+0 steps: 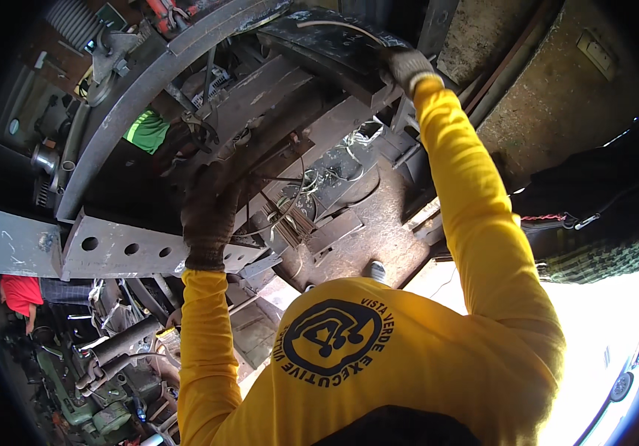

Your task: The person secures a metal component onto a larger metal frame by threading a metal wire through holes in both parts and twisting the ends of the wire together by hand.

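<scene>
My left hand (208, 223), in a dark knit glove, is at the inner side of a long steel beam (111, 245) with round holes. Its fingers merge with the dark metal behind them, so their grip is unclear. Farther off on the right, my right hand (410, 67) wears a grey knit glove. Its fingers curl at the right edge of a dark steel plate (319, 41); what they hold is hidden. A thin, pale curved strip (338, 24) runs over the plate toward this hand.
A large curved steel bar (122, 97) arcs along the left. Thin rods (290, 223) lie bundled near the middle, above a worn floor (390, 212). Someone in a red shirt (20, 297) is at far left, near green machinery (66, 386). Green cloth (147, 131) shows beyond the beam.
</scene>
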{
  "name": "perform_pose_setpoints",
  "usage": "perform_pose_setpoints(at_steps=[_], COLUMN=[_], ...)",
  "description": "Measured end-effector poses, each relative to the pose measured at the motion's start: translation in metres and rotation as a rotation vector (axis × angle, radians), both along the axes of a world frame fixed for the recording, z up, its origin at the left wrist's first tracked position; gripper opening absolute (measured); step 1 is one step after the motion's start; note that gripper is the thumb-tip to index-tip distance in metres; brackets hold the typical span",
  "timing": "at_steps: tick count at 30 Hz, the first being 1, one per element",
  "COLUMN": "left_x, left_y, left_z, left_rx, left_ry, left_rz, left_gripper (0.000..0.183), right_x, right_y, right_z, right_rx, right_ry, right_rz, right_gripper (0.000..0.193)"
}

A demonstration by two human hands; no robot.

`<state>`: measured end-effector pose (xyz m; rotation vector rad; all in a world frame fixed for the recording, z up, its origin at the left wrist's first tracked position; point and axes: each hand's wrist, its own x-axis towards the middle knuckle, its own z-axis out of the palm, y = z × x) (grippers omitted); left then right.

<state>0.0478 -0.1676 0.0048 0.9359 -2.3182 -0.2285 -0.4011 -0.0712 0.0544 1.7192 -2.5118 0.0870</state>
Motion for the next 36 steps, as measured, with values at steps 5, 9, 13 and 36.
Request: perform_pose_setpoints(at_steps=[5, 9, 13, 36], left_x=[0.002, 0.014, 0.027, 0.049], left_y=[-0.046, -0.064, -0.076, -0.066], left_z=[-0.036, -0.056, -0.072, -0.059], left_rx=[-0.048, 0.038, -0.154, 0.143], left_ry=[-0.111, -0.212, -0.311, -0.400], left_rz=[0.051, 0.065, 0.003, -0.079], left_gripper=[0.044, 0.044, 0.034, 0.027], right_x=[-0.078, -0.071, -0.074, 0.252], right_y=[-0.079, -0.105, -0.082, 0.081], right_z=[-0.019, -0.007, -0.023, -0.462], right_rx=[-0.026, 0.080, -0.574, 0.138], right_ry=[-0.076, -0.238, -0.484, -0.954], right_rz=[-0.110, -0.234, -0.364, 0.154], right_gripper=[0.044, 0.056, 0.050, 0.034])
